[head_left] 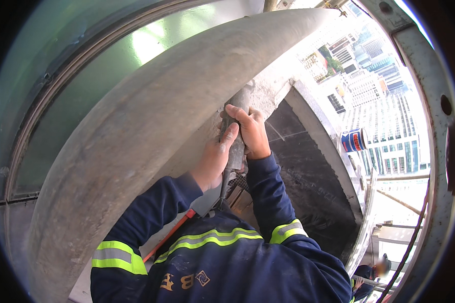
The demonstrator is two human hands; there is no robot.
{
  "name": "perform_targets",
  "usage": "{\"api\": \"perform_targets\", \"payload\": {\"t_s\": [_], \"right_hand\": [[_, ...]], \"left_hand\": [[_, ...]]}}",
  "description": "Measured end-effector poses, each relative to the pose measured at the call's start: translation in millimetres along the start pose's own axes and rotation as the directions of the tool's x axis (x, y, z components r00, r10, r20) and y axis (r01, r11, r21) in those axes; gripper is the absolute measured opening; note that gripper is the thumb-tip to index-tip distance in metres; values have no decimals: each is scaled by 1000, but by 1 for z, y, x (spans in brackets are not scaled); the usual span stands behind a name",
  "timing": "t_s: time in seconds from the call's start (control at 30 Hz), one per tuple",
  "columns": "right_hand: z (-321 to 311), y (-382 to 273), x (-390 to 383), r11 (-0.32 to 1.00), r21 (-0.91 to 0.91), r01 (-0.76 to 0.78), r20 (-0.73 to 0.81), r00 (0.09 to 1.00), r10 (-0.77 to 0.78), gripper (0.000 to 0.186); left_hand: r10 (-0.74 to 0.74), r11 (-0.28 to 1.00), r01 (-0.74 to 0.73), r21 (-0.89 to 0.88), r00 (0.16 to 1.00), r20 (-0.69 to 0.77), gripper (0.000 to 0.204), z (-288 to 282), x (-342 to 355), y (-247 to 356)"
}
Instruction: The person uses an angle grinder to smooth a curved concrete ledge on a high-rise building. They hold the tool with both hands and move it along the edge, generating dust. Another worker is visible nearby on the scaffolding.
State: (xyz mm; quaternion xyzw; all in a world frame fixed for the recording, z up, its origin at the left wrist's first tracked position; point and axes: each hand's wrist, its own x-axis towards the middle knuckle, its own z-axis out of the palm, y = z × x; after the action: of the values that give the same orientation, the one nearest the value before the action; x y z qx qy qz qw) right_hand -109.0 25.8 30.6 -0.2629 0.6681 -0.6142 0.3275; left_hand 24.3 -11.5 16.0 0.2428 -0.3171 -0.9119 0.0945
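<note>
Both hands are wrapped around a grey, dust-caked tube-shaped tool (pixel 236 129), held upright against the underside of a big curved concrete ledge (pixel 136 131). The left hand (pixel 215 156) grips it low, thumb pressed up along the barrel; the right hand (pixel 251 132) is clenched just above, fingers curled right around. The tool's top end disappears into the seam where the ledge meets a rough patch of pale filler, and a thin rod runs from its lower end toward the person's chest.

It looks stiff and rigid, probably metal under the crust, with a fair weight to it (two hands suggest it needs steadying). The gritty coating should give decent purchase; the mid-barrel, where the hands sit now, seems the sensible place to hold.

The only container I can spot is a small cylindrical can (pixel 354 140), blue and white with a red band, lying on its side on the sloping grey sill to the right, well apart from the hands. What is inside I cannot tell.

Behind the ledge is green-tinted glass (pixel 111 65); city towers lie far below on the right.
</note>
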Motion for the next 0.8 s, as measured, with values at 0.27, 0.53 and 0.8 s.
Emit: {"api": "perform_targets", "payload": {"t_s": [0.27, 0.53, 0.8], "right_hand": [[8, -8, -18, 994, 95, -50, -22, 998, 52, 27], [13, -1, -37, 998, 28, -49, 7, 999, 48, 29], [21, -1, -53, 998, 49, -42, -13, 999, 43, 27]], "left_hand": [[10, 1000, -10, -5, 1000, -1, 49, 3, -14, -2], [7, 1000, -7, -5, 1000, -15, 56, -5, -32, -15], [-6, 1000, 7, 30, 999, -54, 59, -5, -51, -17]]}}
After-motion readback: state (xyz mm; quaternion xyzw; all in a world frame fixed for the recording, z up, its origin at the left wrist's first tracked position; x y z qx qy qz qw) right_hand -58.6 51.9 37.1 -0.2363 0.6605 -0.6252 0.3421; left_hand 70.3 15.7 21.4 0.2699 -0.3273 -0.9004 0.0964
